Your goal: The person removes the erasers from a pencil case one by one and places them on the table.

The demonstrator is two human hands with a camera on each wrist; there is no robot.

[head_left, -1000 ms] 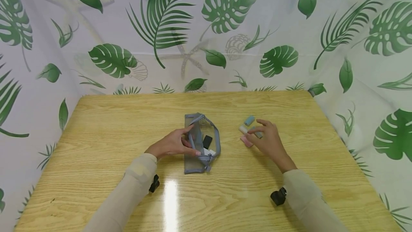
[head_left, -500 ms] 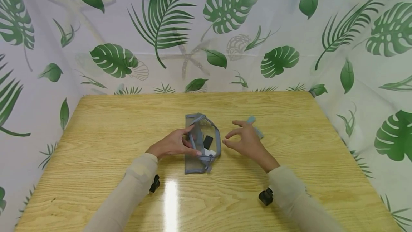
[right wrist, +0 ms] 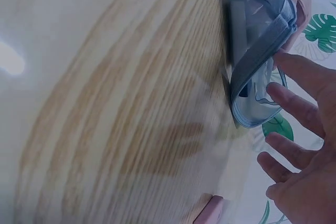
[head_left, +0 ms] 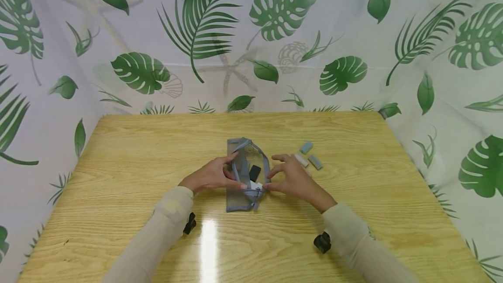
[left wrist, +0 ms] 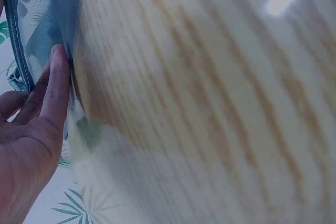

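A grey-blue see-through zip pouch lies on the table with its mouth spread wide. Inside it show a small black block and something white. My left hand grips the pouch's left side, thumb by the mouth's near end, fingers at the far edge. At the opposite rim, my right hand pinches the edge between thumb and index finger; its other fingers are spread in the right wrist view. Beyond that hand lie a blue block, a white block and a grey-green block.
A pink block lies on the table under the right hand, mostly hidden in the head view. The wooden table backs onto a leaf-printed cloth that also rises on both sides.
My right hand has come left from the small blocks to the pouch's right rim, uncovering the white block and covering most of the pink one. The left hand stays on the pouch.
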